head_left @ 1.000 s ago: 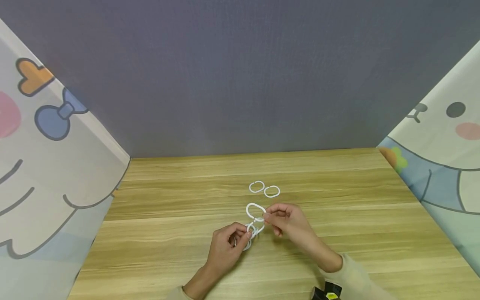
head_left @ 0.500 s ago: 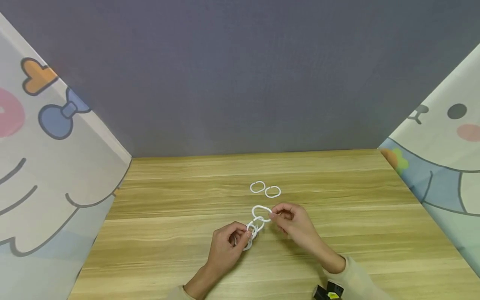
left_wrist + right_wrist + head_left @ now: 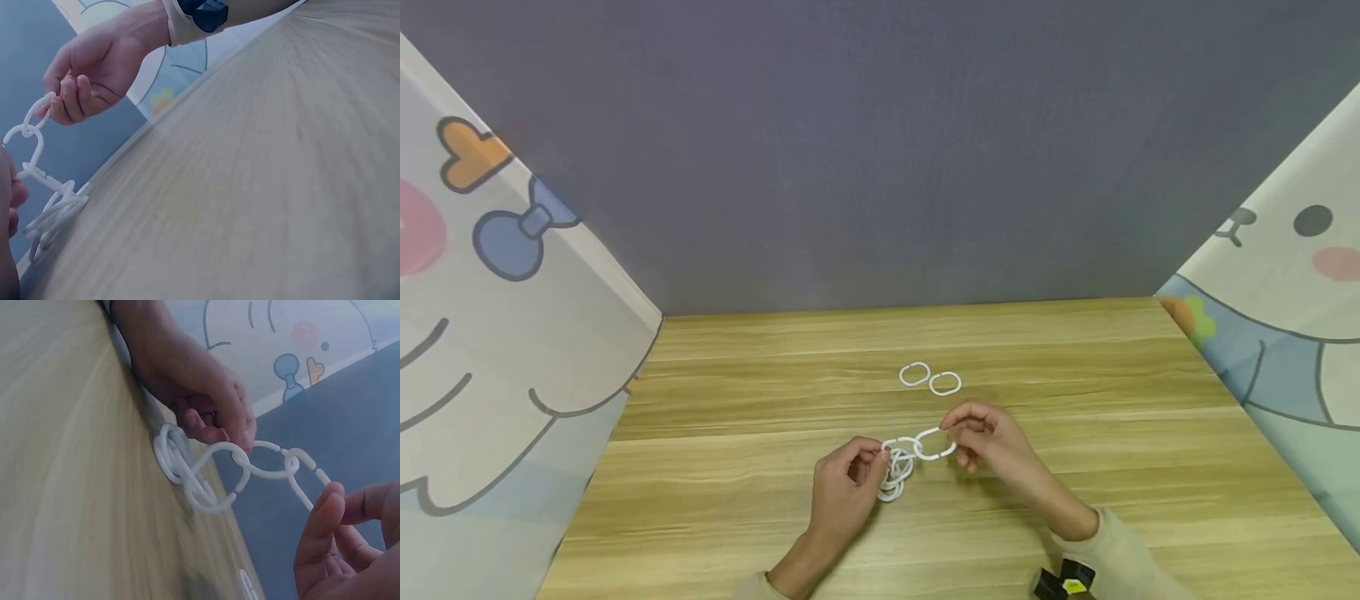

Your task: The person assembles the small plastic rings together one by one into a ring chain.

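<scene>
My left hand (image 3: 846,487) pinches a white split ring (image 3: 901,442) between thumb and fingertips. Hooked through that ring is another white oval ring (image 3: 935,457), whose far side my right hand (image 3: 992,437) pinches. Below the left fingertips hangs a bunch of linked rings (image 3: 892,487); in the right wrist view this bunch (image 3: 172,453) reaches down to the tabletop. Small gaps show in several of the rings. In the left wrist view the right hand (image 3: 103,69) grips the top link of the chain (image 3: 39,112), while the left hand is mostly cut off.
Two loose white rings, a left one (image 3: 914,374) and a right one (image 3: 945,383), lie beyond the hands on the wooden table (image 3: 737,400). A grey panel (image 3: 880,167) stands behind, with cartoon-printed panels at both sides. A black device (image 3: 1063,579) sits by the right sleeve.
The end ring has swung down and to the right with my right hand. The left hand has shifted slightly left, now holding the neighbouring link, and the bunch hangs beneath it.
</scene>
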Demonstrator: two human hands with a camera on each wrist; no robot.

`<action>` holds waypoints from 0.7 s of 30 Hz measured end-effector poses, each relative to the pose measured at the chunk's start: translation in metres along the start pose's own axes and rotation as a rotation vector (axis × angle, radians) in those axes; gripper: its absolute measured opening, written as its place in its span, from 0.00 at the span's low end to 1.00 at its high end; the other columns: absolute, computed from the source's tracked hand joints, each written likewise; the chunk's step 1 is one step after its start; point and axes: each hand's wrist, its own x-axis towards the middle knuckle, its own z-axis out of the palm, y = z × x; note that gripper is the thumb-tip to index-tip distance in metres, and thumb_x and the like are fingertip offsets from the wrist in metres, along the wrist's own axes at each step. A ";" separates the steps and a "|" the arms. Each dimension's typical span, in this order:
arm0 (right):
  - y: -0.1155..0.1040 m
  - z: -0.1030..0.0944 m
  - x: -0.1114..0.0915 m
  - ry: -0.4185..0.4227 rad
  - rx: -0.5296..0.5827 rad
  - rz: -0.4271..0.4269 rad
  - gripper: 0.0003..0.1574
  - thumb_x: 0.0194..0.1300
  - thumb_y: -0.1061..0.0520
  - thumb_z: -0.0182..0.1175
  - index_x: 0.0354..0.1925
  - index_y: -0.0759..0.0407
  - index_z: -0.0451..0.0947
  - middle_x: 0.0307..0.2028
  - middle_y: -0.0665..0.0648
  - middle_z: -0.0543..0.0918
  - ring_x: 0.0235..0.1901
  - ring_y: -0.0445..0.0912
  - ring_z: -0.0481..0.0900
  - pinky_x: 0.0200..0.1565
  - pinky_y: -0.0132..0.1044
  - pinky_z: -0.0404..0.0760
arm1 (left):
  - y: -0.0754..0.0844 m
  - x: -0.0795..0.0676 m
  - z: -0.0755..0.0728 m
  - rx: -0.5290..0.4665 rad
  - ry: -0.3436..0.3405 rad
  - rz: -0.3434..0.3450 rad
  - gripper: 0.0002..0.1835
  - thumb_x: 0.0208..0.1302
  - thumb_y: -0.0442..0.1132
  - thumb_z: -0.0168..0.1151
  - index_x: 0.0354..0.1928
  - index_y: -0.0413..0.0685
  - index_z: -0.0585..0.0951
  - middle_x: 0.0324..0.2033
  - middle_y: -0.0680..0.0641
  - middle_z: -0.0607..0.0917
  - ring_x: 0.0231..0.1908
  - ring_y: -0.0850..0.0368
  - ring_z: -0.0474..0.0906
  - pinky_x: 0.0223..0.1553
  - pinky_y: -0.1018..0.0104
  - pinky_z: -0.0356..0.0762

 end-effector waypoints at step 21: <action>0.016 0.015 0.004 -0.104 0.226 0.113 0.11 0.78 0.65 0.61 0.48 0.76 0.80 0.28 0.48 0.85 0.26 0.35 0.80 0.27 0.24 0.81 | -0.001 -0.001 -0.001 -0.040 -0.052 0.121 0.18 0.58 0.22 0.80 0.44 0.51 0.90 0.27 0.58 0.83 0.24 0.65 0.75 0.24 0.73 0.76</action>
